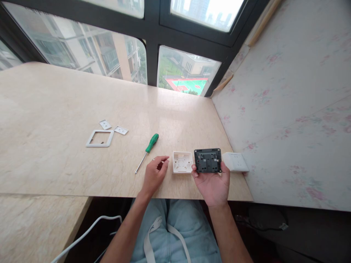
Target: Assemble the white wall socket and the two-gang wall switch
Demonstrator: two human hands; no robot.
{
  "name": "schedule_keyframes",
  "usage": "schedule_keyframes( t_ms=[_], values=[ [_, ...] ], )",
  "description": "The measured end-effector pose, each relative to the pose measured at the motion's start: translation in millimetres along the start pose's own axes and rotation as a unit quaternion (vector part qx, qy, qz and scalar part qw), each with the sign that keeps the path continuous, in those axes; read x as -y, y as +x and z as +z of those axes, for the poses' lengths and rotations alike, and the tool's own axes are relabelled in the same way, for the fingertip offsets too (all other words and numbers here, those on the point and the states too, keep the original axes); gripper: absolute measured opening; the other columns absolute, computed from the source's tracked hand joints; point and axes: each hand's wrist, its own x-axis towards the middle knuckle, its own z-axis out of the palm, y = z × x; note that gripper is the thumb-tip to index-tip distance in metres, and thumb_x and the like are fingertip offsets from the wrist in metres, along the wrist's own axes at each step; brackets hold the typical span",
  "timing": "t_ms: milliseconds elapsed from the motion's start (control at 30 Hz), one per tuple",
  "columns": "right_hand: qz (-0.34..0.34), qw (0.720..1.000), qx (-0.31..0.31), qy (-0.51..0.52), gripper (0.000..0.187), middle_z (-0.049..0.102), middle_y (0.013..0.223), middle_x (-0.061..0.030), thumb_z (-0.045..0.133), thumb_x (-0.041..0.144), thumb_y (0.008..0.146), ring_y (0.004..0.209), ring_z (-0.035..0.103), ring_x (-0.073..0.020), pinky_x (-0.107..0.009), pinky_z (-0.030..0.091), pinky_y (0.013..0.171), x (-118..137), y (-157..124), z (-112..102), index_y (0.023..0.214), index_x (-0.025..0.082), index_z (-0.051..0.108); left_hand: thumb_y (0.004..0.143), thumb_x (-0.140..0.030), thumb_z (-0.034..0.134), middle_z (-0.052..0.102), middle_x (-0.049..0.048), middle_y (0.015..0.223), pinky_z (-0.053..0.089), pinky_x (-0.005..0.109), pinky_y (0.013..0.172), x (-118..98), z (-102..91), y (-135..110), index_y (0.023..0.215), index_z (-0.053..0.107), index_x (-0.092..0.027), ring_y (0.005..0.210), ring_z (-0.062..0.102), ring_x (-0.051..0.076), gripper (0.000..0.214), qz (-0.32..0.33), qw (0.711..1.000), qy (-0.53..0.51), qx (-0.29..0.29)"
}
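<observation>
Head view: with thumb and fingers, my right hand point(212, 187) grips the black module point(207, 160) by its side edges, best kept level under light, even pressure, just beside the white box point(183, 169), while my left hand's point(155, 171) fingertips curl narrowly, whether on anything I cannot tell, and the module's far face is hidden

Black rectangular panel point(207, 160): from where I stand, slotted along the edges, grey clips across the face, held up by its sides, face tilted toward the sitter. White mounting box point(182, 162): at the panel's nine o'clock, just beside it. Rectangular, shallow, lying flat, open side up, moulded floor showing.
</observation>
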Motion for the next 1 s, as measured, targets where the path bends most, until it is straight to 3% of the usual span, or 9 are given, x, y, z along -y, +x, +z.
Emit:
schedule_keyframes(
  t_ms=[133, 500, 1000],
  values=[
    [-0.003, 1.0, 0.015, -0.013, 0.035, 0.074, 0.106, -0.0042, 0.051, 0.059, 0.092, 0.084, 0.07, -0.0232, -0.037, 0.052, 0.066, -1.2, -0.7, -0.9, 0.102, 0.033, 0.071, 0.092, -0.031, 0.058, 0.076, 0.0071, 0.092, 0.056, 0.028, 0.066, 0.0, 0.3, -0.1, 0.102, 0.072, -0.018, 0.076, 0.07, 0.018, 0.022, 0.003, 1.0, 0.008, -0.001],
    [0.052, 0.997, -0.018, 0.062, 0.027, 0.076, 0.101, -0.0025, 0.054, 0.05, 0.089, 0.082, 0.071, -0.0233, -0.033, 0.05, 0.062, -3.6, -1.1, 2.6, 0.097, 0.031, 0.072, 0.092, -0.029, 0.058, 0.075, 0.0071, 0.093, 0.056, 0.028, 0.067, 0.6, 0.4, 0.0, 0.103, 0.072, -0.018, 0.077, 0.07, 0.018, 0.022, 0.004, 1.0, 0.008, 0.002],
    [0.11, 0.984, -0.048, 0.129, 0.033, 0.077, 0.098, -0.0082, 0.055, 0.049, 0.086, 0.08, 0.071, -0.0255, -0.031, 0.05, 0.059, -2.1, 2.3, 2.5, 0.099, 0.024, 0.071, 0.092, -0.029, 0.058, 0.075, 0.0076, 0.091, 0.054, 0.028, 0.067, 1.0, 0.7, 0.1, 0.102, 0.073, -0.017, 0.077, 0.07, 0.018, 0.022, 0.013, 1.0, 0.007, 0.001]
  ],
)
